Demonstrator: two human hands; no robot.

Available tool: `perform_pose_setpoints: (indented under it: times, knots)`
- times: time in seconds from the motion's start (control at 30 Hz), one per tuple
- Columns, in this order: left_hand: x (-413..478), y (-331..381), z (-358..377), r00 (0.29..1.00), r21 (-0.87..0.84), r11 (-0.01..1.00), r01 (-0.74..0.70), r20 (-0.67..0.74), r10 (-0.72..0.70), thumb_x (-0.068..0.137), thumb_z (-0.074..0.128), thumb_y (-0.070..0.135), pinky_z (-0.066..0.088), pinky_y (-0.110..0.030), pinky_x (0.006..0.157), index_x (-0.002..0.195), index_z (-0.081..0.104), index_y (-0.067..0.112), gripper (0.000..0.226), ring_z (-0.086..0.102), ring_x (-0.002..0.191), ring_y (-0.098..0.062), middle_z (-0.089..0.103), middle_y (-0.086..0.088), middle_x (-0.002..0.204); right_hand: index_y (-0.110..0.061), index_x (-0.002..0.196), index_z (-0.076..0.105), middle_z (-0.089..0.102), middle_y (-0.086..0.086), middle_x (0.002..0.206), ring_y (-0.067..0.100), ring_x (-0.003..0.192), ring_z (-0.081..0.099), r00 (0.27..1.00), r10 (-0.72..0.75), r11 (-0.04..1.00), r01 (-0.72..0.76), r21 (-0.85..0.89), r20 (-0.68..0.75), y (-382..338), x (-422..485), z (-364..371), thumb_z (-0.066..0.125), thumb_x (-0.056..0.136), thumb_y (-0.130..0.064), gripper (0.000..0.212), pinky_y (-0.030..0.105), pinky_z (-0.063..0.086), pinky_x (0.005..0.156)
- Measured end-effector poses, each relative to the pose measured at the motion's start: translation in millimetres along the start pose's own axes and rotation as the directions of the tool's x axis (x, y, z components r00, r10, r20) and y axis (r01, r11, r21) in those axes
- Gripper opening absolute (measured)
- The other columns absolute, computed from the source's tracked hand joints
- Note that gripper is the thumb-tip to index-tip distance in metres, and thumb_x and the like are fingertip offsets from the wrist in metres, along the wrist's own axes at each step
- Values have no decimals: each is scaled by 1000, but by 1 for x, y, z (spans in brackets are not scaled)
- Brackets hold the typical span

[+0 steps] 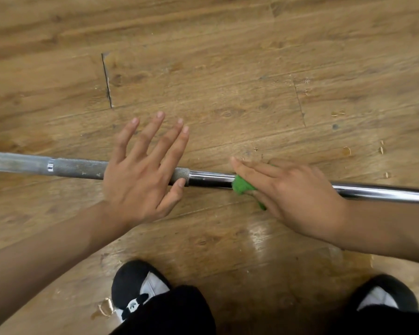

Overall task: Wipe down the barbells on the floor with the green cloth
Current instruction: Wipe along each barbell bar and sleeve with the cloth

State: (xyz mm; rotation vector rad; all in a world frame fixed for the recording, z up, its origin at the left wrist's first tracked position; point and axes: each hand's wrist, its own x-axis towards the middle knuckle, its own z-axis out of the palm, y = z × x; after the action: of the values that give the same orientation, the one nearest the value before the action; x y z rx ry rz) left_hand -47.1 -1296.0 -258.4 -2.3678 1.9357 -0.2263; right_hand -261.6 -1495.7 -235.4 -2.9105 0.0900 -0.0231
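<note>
L grip (140, 172) flat, splayed, steadies barbell (211, 180); R grip (295, 189) straight-fingered, presses green cloth (242, 186) on it; shd wrap round.

I see the barbell (211, 178) lying on the floor (228, 68), running across my view from the left edge to the right edge. The left hand (140, 175) lies across the bar left of centre, fingers pointing away from the person. The right hand (293, 192) lies across it right of centre, with the cloth (242, 184) under it, on the bar. A stretch of bar shows between the 2 hands. Nearer the person, 2 shoes stand on the floor: the left shoe (136, 284) and the right shoe (385, 293).
</note>
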Motion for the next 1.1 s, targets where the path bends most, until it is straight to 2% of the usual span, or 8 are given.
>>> perform_pose_setpoints:
  times: [0.17,0.33,0.5,0.67,0.83,0.93,1.03,1.1]
  knots:
    - [0,-1,0,1000,-31,1000,-3,-6,3,104,21,45,12,-58,128,161,29,-3,75,23,158,-39,35,-18,166,-19,143,58,74,-6,112,28,79,69,999,33,990,-32,140,-5,-49,59,22,34,98,-43,56,36,52,56]
    - [-2,-1,3,999,-12,1000,3,-37,-4,103,24,43,15,-59,127,161,28,-3,75,22,158,-38,36,-18,166,-22,144,59,76,-4,112,26,87,72,989,116,959,-135,249,89,-8,18,0,34,102,-47,55,40,58,57]
    - [-5,2,2,999,7,1000,-8,-43,8,101,25,44,20,-60,125,161,30,-1,75,24,158,-37,37,-14,166,-34,116,65,73,-10,95,24,86,68,972,152,899,-210,385,177,-43,54,10,29,99,-57,46,44,56,66]
    - [-11,2,1,1000,-19,1000,-13,-27,12,102,23,44,15,-59,127,161,27,-4,76,21,159,-38,34,-18,167,-35,141,62,74,-11,121,17,103,72,957,167,858,-259,443,236,-23,33,2,44,99,-49,47,44,59,77]
    - [-16,9,0,999,-8,1000,3,-41,-3,101,23,45,17,-58,127,161,31,-1,76,25,157,-38,40,-15,165,-41,117,63,72,-14,88,18,82,69,958,177,841,-265,471,224,-35,32,4,40,99,-54,32,43,57,68]
    - [-19,10,-1,1000,-16,1000,-9,-29,9,100,24,45,17,-60,126,161,30,-1,77,24,158,-39,37,-16,166,-36,116,63,72,-10,95,23,89,69,972,140,883,-208,420,187,-58,52,17,35,98,-55,38,45,56,68]
    - [-23,10,-1,1000,-3,1000,-15,-16,15,100,25,44,17,-61,126,160,30,-3,77,23,158,-40,34,-17,167,-34,131,66,75,-12,110,17,98,70,961,149,859,-243,451,234,-40,31,6,47,98,-48,40,43,58,75]
    - [-23,11,-1,1000,6,1000,-2,-20,2,100,25,45,17,-61,125,161,31,-2,77,23,158,-39,34,-15,167,-33,131,67,76,-12,107,17,94,71,956,163,845,-263,466,244,-32,18,-1,50,98,-48,40,43,59,74]
